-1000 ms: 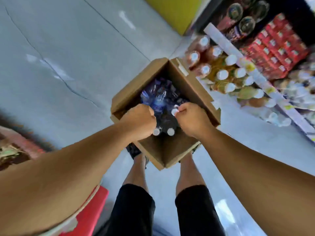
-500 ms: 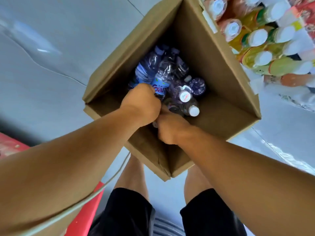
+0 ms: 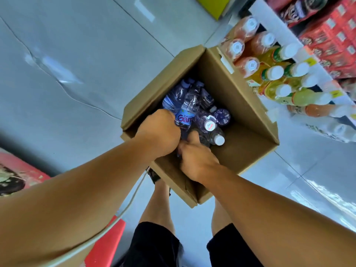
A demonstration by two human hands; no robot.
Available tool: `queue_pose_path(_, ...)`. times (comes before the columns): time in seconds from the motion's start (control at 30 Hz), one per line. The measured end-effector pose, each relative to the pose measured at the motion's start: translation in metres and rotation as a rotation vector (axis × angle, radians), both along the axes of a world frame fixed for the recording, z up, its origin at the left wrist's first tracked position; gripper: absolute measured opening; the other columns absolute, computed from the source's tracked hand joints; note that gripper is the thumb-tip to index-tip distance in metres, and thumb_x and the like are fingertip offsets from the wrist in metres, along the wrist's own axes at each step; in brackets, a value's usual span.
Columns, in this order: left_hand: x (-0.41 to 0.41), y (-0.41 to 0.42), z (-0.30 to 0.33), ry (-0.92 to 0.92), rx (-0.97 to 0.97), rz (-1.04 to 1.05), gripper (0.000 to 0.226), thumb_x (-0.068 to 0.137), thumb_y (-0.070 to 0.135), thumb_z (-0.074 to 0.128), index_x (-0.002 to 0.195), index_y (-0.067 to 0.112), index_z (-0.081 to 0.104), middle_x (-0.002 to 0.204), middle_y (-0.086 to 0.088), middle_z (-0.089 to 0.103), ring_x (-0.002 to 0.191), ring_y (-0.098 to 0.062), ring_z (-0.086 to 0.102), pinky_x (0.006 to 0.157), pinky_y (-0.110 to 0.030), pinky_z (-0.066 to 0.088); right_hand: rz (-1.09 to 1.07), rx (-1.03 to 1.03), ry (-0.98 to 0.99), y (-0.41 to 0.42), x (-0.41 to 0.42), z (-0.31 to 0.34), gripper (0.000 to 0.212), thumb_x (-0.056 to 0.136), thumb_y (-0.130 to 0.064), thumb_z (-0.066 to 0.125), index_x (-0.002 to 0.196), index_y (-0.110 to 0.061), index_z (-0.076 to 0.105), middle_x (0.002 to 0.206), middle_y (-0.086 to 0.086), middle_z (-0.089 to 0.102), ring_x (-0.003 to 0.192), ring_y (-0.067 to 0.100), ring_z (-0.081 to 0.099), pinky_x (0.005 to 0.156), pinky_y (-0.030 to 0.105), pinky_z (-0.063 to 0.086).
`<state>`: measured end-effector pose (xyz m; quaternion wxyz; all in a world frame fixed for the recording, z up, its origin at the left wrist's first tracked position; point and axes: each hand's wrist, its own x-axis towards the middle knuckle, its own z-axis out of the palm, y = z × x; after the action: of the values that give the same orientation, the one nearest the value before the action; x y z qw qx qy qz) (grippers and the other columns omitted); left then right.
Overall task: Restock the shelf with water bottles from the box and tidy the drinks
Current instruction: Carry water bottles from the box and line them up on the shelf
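An open brown cardboard box (image 3: 240, 105) stands on the floor in front of my feet. Inside lie several clear water bottles (image 3: 208, 116) with white caps, one with a blue label. My left hand (image 3: 159, 132) is down in the box, fingers closed around the blue-labelled bottle. My right hand (image 3: 196, 158) is beside it, curled on another bottle whose body is mostly hidden under my fingers. The two hands touch.
The low shelf (image 3: 269, 22) at the right holds orange and yellow drink bottles (image 3: 269, 74) with white caps, right next to the box. Red cartons (image 3: 335, 41) sit further back. A red object (image 3: 104, 245) lies at lower left. Grey tiled floor is to the left.
Both hands went deeper into the box, from the bottle caps down onto the bottle bodies. My head has moved closer over the box, then drawn back slightly.
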<state>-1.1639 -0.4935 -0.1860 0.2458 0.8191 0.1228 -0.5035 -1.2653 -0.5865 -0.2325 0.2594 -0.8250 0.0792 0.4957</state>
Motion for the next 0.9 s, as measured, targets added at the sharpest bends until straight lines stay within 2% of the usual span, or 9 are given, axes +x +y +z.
queue_pose_path(0.17,0.028,-0.003,0.079,-0.099,0.009,-0.240,0.030,0.091,0.006,0.048,0.116,0.003,0.064,0.114,-0.016,0.066,0.108,-0.035,0.061,0.094,-0.044,0.050,-0.073,0.035,-0.087,-0.024,0.035,0.080,0.018,0.084,-0.022,0.066,0.096,-0.022,0.053,0.120,0.002,0.035,0.091,0.038,0.060,0.085,0.045,0.052)
queue_pose_path(0.27,0.056,-0.008,0.145,-0.183,0.039,-0.318,0.025,0.089,0.005,0.044,0.103,0.012,0.063,0.119,-0.014,0.064,0.101,-0.032,0.060,0.082,-0.034,0.049,-0.073,0.087,-0.172,-0.047,0.069,0.152,0.018,0.085,-0.027,0.067,0.094,-0.029,0.052,0.121,-0.002,0.040,0.099,0.032,0.058,0.089,0.041,0.050)
queue_pose_path(0.4,0.091,-0.019,0.251,-0.244,-0.051,-0.253,0.044,0.093,0.004,0.042,0.132,0.018,0.053,0.138,-0.006,0.056,0.124,-0.025,0.054,0.101,-0.036,0.047,-0.053,0.104,-0.351,-0.077,0.113,0.271,0.019,0.081,-0.024,0.069,0.091,-0.032,0.054,0.111,-0.005,0.046,0.099,0.020,0.054,0.082,0.033,0.048)
queue_pose_path(0.53,0.114,-0.034,0.368,-0.316,-0.155,-0.381,0.054,0.092,-0.002,0.043,0.143,0.014,0.043,0.144,-0.006,0.051,0.128,-0.023,0.051,0.102,-0.030,0.046,-0.068,0.099,-0.501,-0.104,0.145,0.406,0.014,0.083,-0.031,0.071,0.095,-0.029,0.064,0.106,-0.003,0.051,0.092,0.017,0.057,0.074,0.031,0.046)
queue_pose_path(0.67,0.117,-0.045,0.481,-0.384,-0.222,-0.470,0.062,0.089,0.000,0.050,0.145,0.021,0.038,0.136,-0.007,0.055,0.117,-0.028,0.059,0.095,-0.042,0.052,-0.101,0.092,-0.664,-0.127,0.161,0.554,0.010,0.085,-0.034,0.071,0.092,-0.034,0.064,0.109,-0.009,0.059,0.089,0.011,0.058,0.068,0.026,0.042)
queue_pose_path(0.7,0.115,-0.048,0.517,-0.416,-0.230,-0.500,0.063,0.086,0.004,0.054,0.144,0.023,0.039,0.133,-0.007,0.056,0.113,-0.028,0.060,0.094,-0.043,0.053,-0.109,0.084,-0.718,-0.134,0.160,0.598,0.009,0.085,-0.034,0.071,0.089,-0.034,0.063,0.102,-0.016,0.060,0.085,0.004,0.058,0.065,0.021,0.040)
queue_pose_path(0.77,0.111,-0.052,0.562,-0.470,-0.261,-0.556,0.061,0.079,0.015,0.066,0.136,0.025,0.046,0.126,-0.003,0.060,0.107,-0.025,0.062,0.089,-0.041,0.054,-0.126,0.064,-0.805,-0.142,0.159,0.663,0.008,0.085,-0.031,0.072,0.090,-0.031,0.066,0.078,-0.019,0.058,0.062,-0.006,0.055,0.052,0.015,0.036)
queue_pose_path(0.83,0.104,-0.060,0.618,-0.548,-0.370,-0.554,0.051,0.071,0.021,0.074,0.119,0.024,0.054,0.112,-0.001,0.066,0.099,-0.026,0.065,0.085,-0.043,0.055,-0.181,0.064,-0.923,-0.152,0.151,0.739,0.010,0.084,-0.030,0.073,0.092,-0.029,0.066,0.071,-0.017,0.057,0.050,0.001,0.055,0.049,0.023,0.043)
queue_pose_path(0.9,0.097,-0.071,0.670,-0.628,-0.464,-0.545,0.052,0.075,0.023,0.078,0.120,0.021,0.052,0.110,0.005,0.065,0.097,-0.019,0.064,0.085,-0.035,0.052,-0.209,0.025,-1.100,-0.161,0.142,0.807,0.013,0.081,-0.031,0.074,0.092,-0.028,0.067,0.071,-0.014,0.059,0.058,0.007,0.057,0.057,0.029,0.047)
